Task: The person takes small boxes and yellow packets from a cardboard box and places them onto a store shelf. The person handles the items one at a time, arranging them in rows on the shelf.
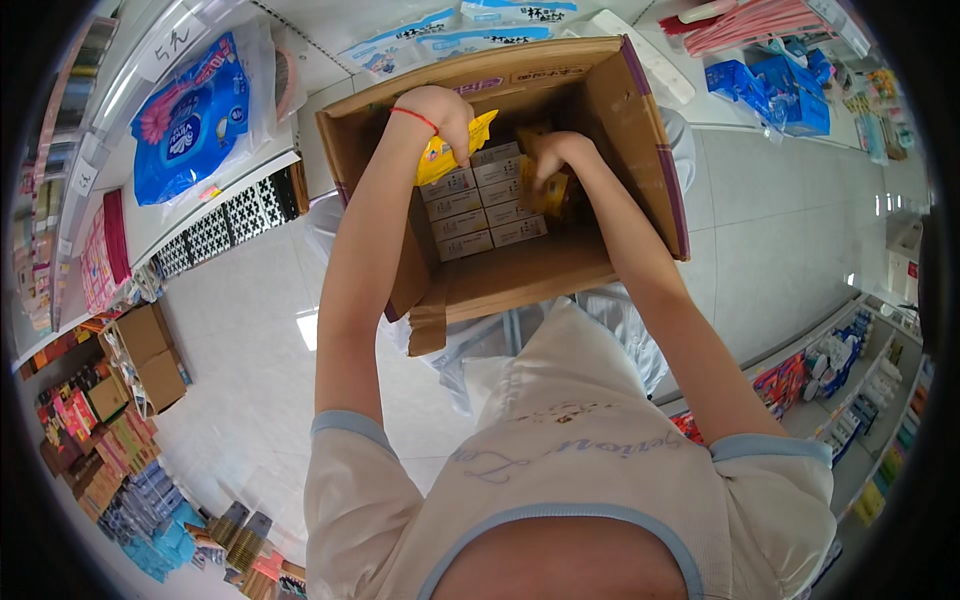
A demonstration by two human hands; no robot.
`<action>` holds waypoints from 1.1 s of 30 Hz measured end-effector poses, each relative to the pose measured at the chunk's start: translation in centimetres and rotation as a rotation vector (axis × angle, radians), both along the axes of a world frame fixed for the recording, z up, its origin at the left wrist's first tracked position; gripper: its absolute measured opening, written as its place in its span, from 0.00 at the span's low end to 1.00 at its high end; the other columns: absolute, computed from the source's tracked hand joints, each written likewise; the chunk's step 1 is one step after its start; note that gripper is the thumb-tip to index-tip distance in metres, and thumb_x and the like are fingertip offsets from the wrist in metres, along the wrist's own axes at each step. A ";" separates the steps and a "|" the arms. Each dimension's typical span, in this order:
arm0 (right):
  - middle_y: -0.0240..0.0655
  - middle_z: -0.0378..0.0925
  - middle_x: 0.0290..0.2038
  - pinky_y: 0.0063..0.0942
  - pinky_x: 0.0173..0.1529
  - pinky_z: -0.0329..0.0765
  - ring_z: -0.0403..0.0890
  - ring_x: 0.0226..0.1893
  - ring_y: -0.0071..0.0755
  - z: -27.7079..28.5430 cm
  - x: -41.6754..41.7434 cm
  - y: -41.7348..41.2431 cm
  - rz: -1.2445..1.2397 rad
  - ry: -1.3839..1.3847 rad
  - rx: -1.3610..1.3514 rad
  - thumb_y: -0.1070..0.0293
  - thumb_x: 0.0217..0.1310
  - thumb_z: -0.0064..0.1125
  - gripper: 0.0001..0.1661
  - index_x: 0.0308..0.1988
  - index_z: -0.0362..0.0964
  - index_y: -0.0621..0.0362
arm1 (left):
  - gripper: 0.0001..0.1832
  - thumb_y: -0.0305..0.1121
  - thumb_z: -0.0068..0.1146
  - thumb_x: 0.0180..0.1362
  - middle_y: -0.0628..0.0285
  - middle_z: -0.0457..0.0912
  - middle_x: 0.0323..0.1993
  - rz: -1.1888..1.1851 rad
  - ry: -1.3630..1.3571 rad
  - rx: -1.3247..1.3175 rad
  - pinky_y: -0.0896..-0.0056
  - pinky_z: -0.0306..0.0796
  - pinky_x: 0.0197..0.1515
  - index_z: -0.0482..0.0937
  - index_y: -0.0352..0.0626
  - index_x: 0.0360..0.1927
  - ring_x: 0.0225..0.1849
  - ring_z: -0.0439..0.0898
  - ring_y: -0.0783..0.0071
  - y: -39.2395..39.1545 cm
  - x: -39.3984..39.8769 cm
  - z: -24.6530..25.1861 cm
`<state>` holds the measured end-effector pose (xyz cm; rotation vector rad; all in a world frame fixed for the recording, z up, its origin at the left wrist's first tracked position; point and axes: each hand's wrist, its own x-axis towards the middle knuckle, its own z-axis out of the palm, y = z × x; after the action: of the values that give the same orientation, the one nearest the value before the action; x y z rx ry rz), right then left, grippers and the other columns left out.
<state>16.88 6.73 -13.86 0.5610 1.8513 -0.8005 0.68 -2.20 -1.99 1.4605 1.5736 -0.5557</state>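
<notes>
Before me stands an open cardboard box (517, 292), its flaps raised or folded out. My left hand (442, 116), with a red cord at the wrist, grips a yellow packet (448, 157) over the box's left side. Deeper inside, on the right, my right hand (553, 154) is on another yellow packet (553, 193); that hand is blurred and partly in shadow. Between the hands, small white cartons (459, 225) lie in two neat columns on the box floor. The box's far right corner is dark, and what lies there is hidden.
A shelf at upper left holds a blue wipes pack (191, 120). Blue-and-white packets (442, 37) lie behind the box, and blue packages (787, 94) sit on the right shelf. Brown cartons (146, 352) stand on the floor at left. Stocked shelves (847, 375) line the lower right.
</notes>
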 end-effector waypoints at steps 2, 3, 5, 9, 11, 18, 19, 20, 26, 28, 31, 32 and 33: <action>0.42 0.76 0.44 0.35 0.44 0.75 0.77 0.45 0.38 -0.1 0.1 0.3 0.018 0.145 0.239 0.55 0.26 0.71 0.35 0.41 0.76 0.60 | 0.24 0.46 0.64 0.38 0.56 0.82 0.32 -0.018 0.020 0.000 0.66 0.72 0.36 0.80 0.40 0.36 0.32 0.80 0.63 0.2 0.2 0.4; 0.41 0.76 0.44 0.35 0.44 0.75 0.77 0.45 0.38 1.0 -0.2 0.0 -0.016 0.129 0.324 0.57 0.29 0.69 0.33 0.42 0.75 0.59 | 0.23 0.46 0.65 0.38 0.56 0.82 0.33 -0.007 0.020 -0.003 0.66 0.72 0.36 0.80 0.40 0.36 0.32 0.80 0.63 0.1 0.2 0.3; 0.39 0.76 0.44 0.35 0.44 0.75 0.77 0.46 0.37 3.3 -1.0 -1.1 -0.086 0.095 0.493 0.59 0.35 0.67 0.29 0.43 0.75 0.57 | 0.23 0.45 0.65 0.38 0.55 0.81 0.33 0.016 0.020 -0.008 0.66 0.72 0.36 0.80 0.40 0.36 0.33 0.80 0.63 0.0 0.2 0.2; 0.37 0.75 0.46 0.33 0.42 0.76 0.76 0.47 0.36 0.2 -0.3 -2.0 -0.218 0.219 0.739 0.61 0.46 0.61 0.23 0.45 0.73 0.53 | 0.23 0.44 0.65 0.37 0.55 0.81 0.34 -0.004 0.073 0.011 0.66 0.72 0.37 0.80 0.40 0.36 0.34 0.80 0.63 0.3 0.3 0.3; 0.36 0.73 0.49 0.33 0.42 0.76 0.76 0.48 0.36 -1.2 -0.2 -1.8 -0.194 0.155 0.737 0.62 0.51 0.58 0.21 0.47 0.71 0.51 | 0.23 0.43 0.65 0.36 0.55 0.81 0.34 -0.008 0.092 -0.015 0.67 0.72 0.37 0.80 0.40 0.36 0.34 0.80 0.63 0.3 0.5 0.5; 0.37 0.71 0.51 0.34 0.47 0.74 0.73 0.51 0.37 0.2 0.0 -1.4 -0.320 0.139 0.761 0.64 0.57 0.50 0.19 0.50 0.69 0.50 | 0.23 0.41 0.66 0.36 0.54 0.81 0.36 0.047 0.060 -0.004 0.67 0.72 0.38 0.80 0.41 0.37 0.36 0.80 0.62 0.0 0.5 1.1; 0.37 0.71 0.52 0.34 0.47 0.73 0.73 0.51 0.38 -0.2 0.2 -1.1 -0.327 0.146 0.748 0.64 0.57 0.49 0.19 0.50 0.69 0.49 | 0.24 0.41 0.66 0.35 0.55 0.81 0.38 0.053 0.073 -0.020 0.66 0.72 0.40 0.80 0.43 0.38 0.38 0.80 0.61 0.2 0.6 1.2; 0.37 0.70 0.52 0.34 0.47 0.73 0.73 0.51 0.38 -0.6 0.2 -0.9 -0.335 0.152 0.735 0.63 0.58 0.48 0.19 0.51 0.69 0.49 | 0.25 0.41 0.67 0.34 0.55 0.80 0.40 0.059 0.087 -0.035 0.66 0.72 0.41 0.80 0.44 0.40 0.39 0.79 0.59 0.3 0.7 1.3; 0.45 0.68 0.53 0.38 0.53 0.69 0.68 0.55 0.42 -4.1 1.0 -2.7 -0.060 0.227 0.792 0.66 0.55 0.48 0.24 0.54 0.66 0.52 | 0.21 0.38 0.65 0.37 0.56 0.81 0.38 0.071 0.101 -0.030 0.66 0.72 0.41 0.81 0.44 0.39 0.37 0.80 0.62 0.2 0.8 1.3; 0.43 0.65 0.57 0.44 0.53 0.67 0.67 0.56 0.43 -6.8 1.6 -3.4 0.015 0.169 0.755 0.66 0.53 0.52 0.26 0.54 0.66 0.53 | 0.23 0.42 0.65 0.36 0.55 0.81 0.36 0.076 0.056 -0.034 0.67 0.72 0.39 0.80 0.42 0.37 0.36 0.80 0.62 0.2 0.5 1.1; 0.43 0.63 0.58 0.46 0.52 0.67 0.66 0.56 0.45 -7.5 1.6 -3.0 0.141 0.055 0.543 0.68 0.49 0.54 0.28 0.54 0.66 0.55 | 0.23 0.43 0.64 0.36 0.54 0.81 0.34 0.061 0.021 -0.018 0.68 0.72 0.37 0.80 0.40 0.36 0.34 0.80 0.62 0.1 0.4 1.0; 0.43 0.63 0.58 0.46 0.52 0.67 0.66 0.56 0.45 -7.3 1.4 -2.7 0.185 0.013 0.446 0.69 0.48 0.55 0.29 0.54 0.66 0.55 | 0.23 0.43 0.64 0.37 0.54 0.81 0.33 0.052 0.015 -0.010 0.68 0.72 0.37 0.80 0.39 0.36 0.33 0.80 0.62 0.1 0.4 1.0; 0.43 0.63 0.58 0.46 0.52 0.67 0.66 0.56 0.46 -6.6 1.2 -2.4 0.227 -0.030 0.350 0.69 0.47 0.55 0.30 0.54 0.67 0.56 | 0.22 0.42 0.64 0.37 0.54 0.81 0.32 0.063 0.004 -0.006 0.68 0.72 0.36 0.80 0.38 0.36 0.32 0.80 0.63 0.1 0.4 0.9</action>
<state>18.06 4.37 -20.50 0.5625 1.9974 -0.3174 1.07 -2.06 -1.06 1.4007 1.6139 -0.5266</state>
